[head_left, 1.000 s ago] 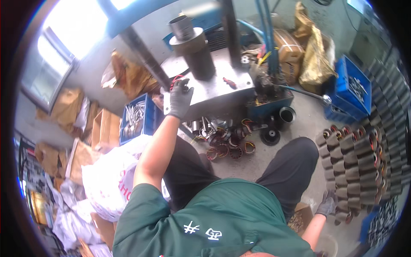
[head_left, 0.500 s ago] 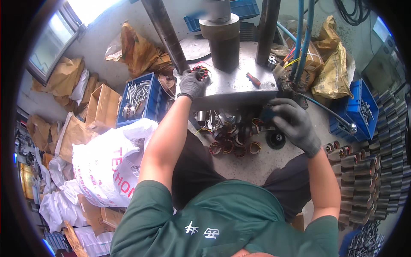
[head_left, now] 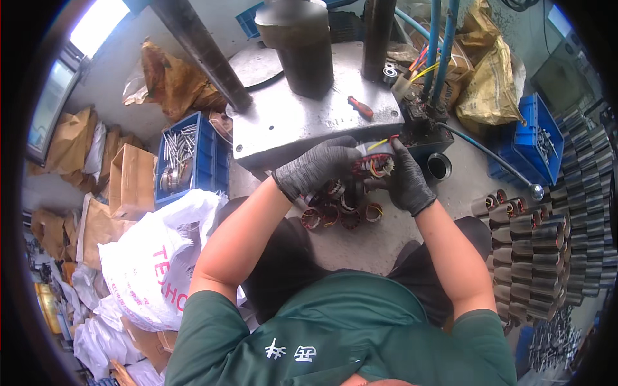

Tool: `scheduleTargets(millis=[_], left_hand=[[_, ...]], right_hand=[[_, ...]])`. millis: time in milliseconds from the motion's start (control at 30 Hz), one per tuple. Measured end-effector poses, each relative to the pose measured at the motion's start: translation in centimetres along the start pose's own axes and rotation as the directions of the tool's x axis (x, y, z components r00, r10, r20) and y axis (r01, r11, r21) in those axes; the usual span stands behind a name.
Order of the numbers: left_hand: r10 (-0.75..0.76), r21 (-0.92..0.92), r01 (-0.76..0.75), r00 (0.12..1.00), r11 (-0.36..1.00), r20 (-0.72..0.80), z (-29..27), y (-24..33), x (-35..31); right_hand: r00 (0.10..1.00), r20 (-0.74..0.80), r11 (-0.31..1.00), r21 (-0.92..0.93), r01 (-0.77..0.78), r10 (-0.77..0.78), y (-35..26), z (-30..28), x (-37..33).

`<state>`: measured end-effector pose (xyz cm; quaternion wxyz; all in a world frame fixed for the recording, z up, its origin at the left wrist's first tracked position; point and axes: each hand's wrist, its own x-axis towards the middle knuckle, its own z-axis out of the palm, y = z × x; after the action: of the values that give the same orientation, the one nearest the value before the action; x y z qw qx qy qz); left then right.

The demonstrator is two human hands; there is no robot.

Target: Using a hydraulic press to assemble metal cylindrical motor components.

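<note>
A motor stator, a ring with red windings and coloured lead wires, is held up in front of the press table. My left hand, in a dark grey glove, grips its left side. My right hand, gloved as well, closes around its right side, fingertips by the red and yellow wires. Below the hands, several more wound stators lie on the floor, partly hidden by my left hand. On the metal press table lies a red-handled screwdriver.
A thick press ram stands between steel columns. Blue crates of metal rods flank the press. A lever with a ball end juts out at right, above stacked metal cylinders. A white sack lies left.
The stator that my left hand held on the press table is now nearer and further right, off the table. My right hand has come in to it. The view has shifted slightly.
</note>
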<state>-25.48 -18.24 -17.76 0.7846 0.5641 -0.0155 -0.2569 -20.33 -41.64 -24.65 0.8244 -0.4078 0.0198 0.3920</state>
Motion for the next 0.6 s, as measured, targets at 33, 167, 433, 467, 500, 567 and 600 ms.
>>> scheduleTargets(millis=[33,167,433,467,500,567,600], left_hand=[[0.018,-0.041,-0.017,1.0,0.999,0.023,0.3,-0.2,0.4],[0.151,0.442,-0.055,0.971,0.895,-0.184,0.8,-1.5,2.0],[0.154,0.328,-0.03,0.92,0.944,-0.359,0.3,-2.6,4.6],[0.106,0.27,0.01,0.906,0.963,-0.41,0.3,-2.5,4.6],[0.088,0.264,0.024,0.91,0.964,-0.405,0.4,-2.4,4.5],[0.226,0.329,-0.111,0.915,0.938,-0.335,0.8,-2.1,4.5],[0.228,0.327,-0.114,0.914,0.938,-0.337,1.0,-2.0,4.5]], right_hand=[[1.0,-0.02,1.0,0.023,0.021,-0.021,0.2,0.5,0.0],[0.986,-0.077,0.983,0.101,0.155,-0.148,0.5,1.4,0.0],[0.991,-0.101,0.995,-0.056,0.079,-0.084,-0.4,0.3,-0.3],[0.993,-0.099,0.996,-0.054,0.066,-0.071,-0.5,0.4,-0.5],[0.993,-0.099,0.997,-0.049,0.064,-0.069,-0.5,0.5,-0.8],[0.988,-0.032,0.988,0.038,0.153,-0.151,-0.4,0.8,-1.3],[0.988,-0.032,0.987,0.043,0.154,-0.153,-0.4,0.9,-1.5]])
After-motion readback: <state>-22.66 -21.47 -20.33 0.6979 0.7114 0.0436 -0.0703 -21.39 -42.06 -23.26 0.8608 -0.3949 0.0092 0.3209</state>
